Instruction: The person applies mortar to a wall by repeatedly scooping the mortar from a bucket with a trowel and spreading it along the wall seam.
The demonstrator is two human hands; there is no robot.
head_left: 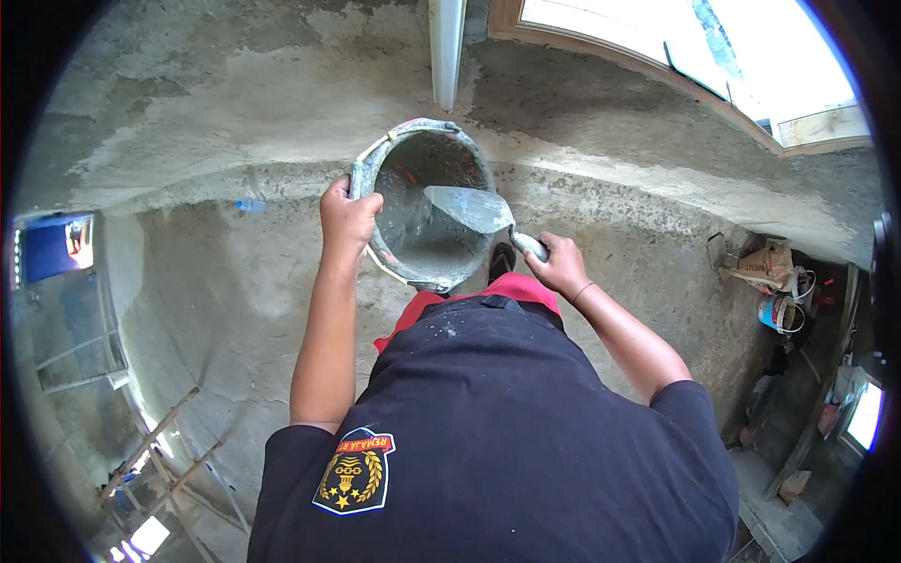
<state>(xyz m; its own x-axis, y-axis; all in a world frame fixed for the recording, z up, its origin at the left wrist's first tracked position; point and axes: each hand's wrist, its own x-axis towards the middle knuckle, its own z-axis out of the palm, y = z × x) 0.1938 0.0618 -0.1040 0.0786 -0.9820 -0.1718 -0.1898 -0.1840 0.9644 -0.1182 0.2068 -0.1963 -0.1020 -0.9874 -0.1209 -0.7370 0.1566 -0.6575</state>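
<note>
My left hand [349, 218] grips the rim of a round, cement-stained bucket [427, 249], its thumb over the edge. The bucket is tilted so that its inside faces me, with grey residue on the walls. In my right hand [561, 266] is the handle of a trowel [469, 207]. The trowel's pointed metal blade reaches across the bucket's opening from the right. Whether the blade touches the inner wall I cannot tell.
Ahead stands a rough plastered wall [263, 103] with a white pipe [448, 52] and a wooden window frame [638, 61]. A plastic bottle [250, 205] lies at the wall's foot. To the right are a cement bag [765, 266] and paint pail [779, 313]; wooden poles [174, 483] stand left.
</note>
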